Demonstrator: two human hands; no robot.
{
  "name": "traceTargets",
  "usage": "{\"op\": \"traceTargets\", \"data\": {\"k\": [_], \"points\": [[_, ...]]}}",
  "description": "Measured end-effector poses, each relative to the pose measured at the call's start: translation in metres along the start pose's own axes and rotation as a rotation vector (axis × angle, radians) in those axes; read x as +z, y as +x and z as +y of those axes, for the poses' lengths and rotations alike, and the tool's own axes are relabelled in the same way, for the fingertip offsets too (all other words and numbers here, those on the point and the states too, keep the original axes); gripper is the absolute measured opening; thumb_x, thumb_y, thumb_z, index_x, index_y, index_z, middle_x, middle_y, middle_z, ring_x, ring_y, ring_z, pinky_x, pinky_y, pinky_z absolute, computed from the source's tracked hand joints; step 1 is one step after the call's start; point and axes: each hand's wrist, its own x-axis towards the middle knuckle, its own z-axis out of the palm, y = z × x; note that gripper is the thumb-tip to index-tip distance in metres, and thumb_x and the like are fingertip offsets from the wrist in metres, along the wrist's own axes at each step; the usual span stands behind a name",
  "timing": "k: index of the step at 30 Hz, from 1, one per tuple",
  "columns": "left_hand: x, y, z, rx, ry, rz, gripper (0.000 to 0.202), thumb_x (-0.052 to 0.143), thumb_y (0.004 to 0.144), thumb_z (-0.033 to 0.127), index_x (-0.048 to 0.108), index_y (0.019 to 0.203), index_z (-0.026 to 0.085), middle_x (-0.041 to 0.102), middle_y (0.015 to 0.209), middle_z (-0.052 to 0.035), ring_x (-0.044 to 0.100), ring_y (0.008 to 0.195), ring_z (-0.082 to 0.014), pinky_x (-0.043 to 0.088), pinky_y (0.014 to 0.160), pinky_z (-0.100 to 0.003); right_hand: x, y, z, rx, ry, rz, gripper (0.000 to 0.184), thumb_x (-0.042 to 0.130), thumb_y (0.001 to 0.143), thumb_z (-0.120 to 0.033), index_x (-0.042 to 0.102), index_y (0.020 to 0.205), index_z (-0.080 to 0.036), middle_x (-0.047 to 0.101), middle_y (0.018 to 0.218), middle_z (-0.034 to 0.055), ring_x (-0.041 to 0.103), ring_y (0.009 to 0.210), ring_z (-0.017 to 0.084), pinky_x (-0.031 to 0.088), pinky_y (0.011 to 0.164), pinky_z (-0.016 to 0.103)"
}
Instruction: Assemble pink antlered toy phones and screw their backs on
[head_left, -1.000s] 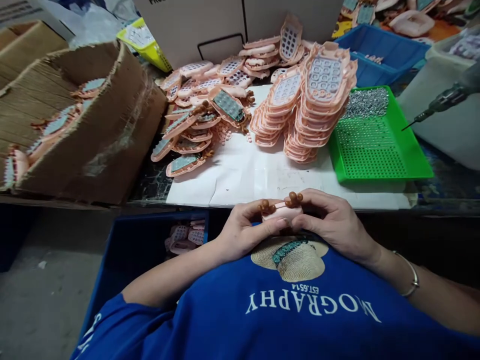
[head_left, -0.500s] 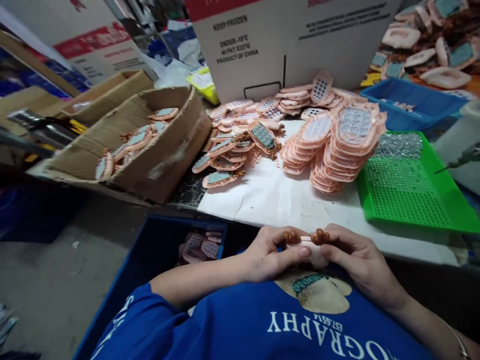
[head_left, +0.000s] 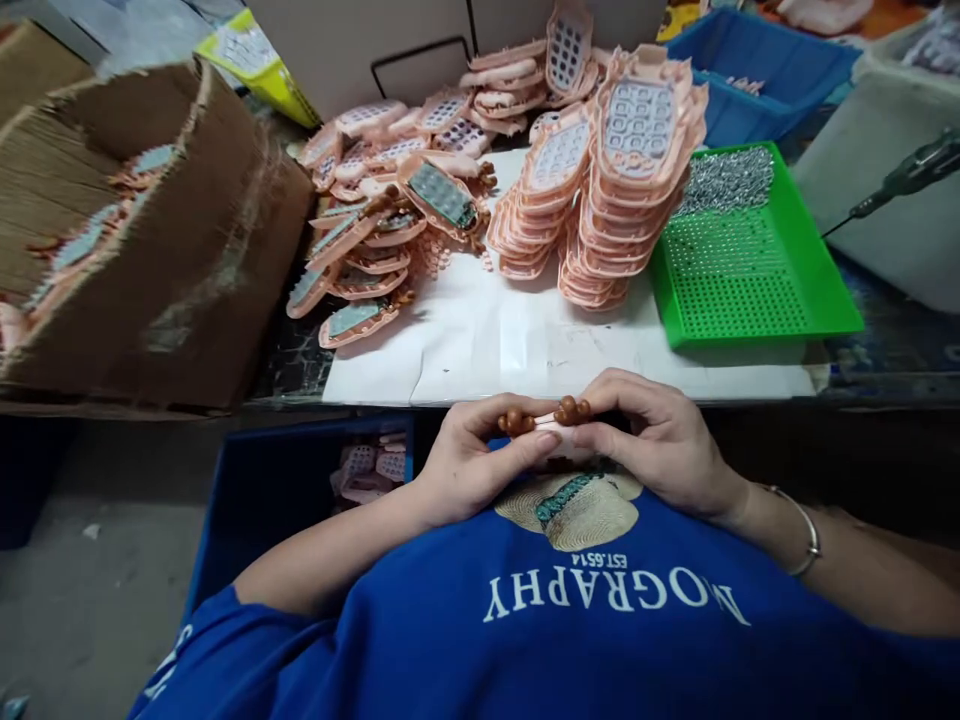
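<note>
Fingers [head_left: 520, 455] of the left hand [head_left: 465, 465] and right hand [head_left: 671, 450] grip opposite ends of a small pale-pink plastic casing [head_left: 568, 446] with knobbly brown lobes [head_left: 571, 411], seemingly to steady it evenly; it sits before the printed blue shirt [head_left: 600, 660], by the white-covered table's [head_left: 495, 375] near edge. Peach plastic shells [head_left: 637, 130] stand nested beyond, presumably saving space; a green perforated plastic tray [head_left: 772, 332] keeps silvery metallic-looking bits [head_left: 731, 180] together.

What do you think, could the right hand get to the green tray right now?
Probably yes: nothing seems to stand between the right hand and the near side of the green perforated tray. But it's holding a pale pink plastic piece with brown knobs, so it might have to let go first.
</note>
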Motion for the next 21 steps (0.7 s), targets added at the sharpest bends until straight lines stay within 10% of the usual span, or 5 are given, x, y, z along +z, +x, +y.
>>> {"op": "traceTargets", "data": {"k": [7, 21], "points": [[-0.003, 0.007, 0.0, 0.022, 0.023, -0.022, 0.026, 0.077, 0.082, 0.031, 0.077, 0.101, 0.014, 0.077, 0.078, -0.0058, 0.07, 0.066, -0.015, 0.055, 0.062, -0.023, 0.0, 0.001, 0.005, -0.001, 0.001, 0.024, 0.01, 0.076, 0.085, -0.021, 0.069, 0.078, -0.018, 0.066, 0.076, -0.001, 0.063, 0.071, 0.012, 0.05, 0.068, 0.025], [-0.011, 0.007, 0.003, 0.147, -0.074, -0.086, 0.021, 0.084, 0.072, 0.021, 0.075, 0.09, 0.019, 0.069, 0.112, -0.0093, 0.066, 0.105, -0.0223, 0.054, 0.091, -0.035, 0.003, 0.004, -0.003, -0.042, 0.002, -0.1, 0.014, 0.078, 0.085, -0.027, 0.073, 0.093, -0.018, 0.073, 0.087, 0.0031, 0.068, 0.08, 0.015, 0.054, 0.074, 0.027]]}}
